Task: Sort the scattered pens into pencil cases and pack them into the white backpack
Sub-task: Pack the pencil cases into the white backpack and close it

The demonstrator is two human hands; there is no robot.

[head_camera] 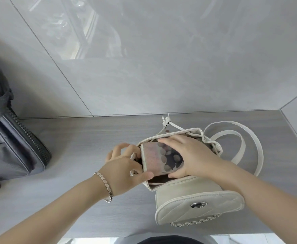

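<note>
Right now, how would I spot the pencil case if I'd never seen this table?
Find the white backpack on the grey table, right of the dark grey bag. In its open mouth, the right hand grips a flat pouch: the pencil case, shimmery pink with a dark, spotted panel.

Grey table (73, 155): white backpack (188, 196), grey bag (8, 147).

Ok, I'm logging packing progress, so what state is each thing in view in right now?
white backpack: flap folded back, mouth open.
pencil case: partly inside the backpack's mouth, not fully in.
left hand: holds the backpack's rim.
right hand: grips the pencil case.
grey bag: off to the left, untouched.
</note>
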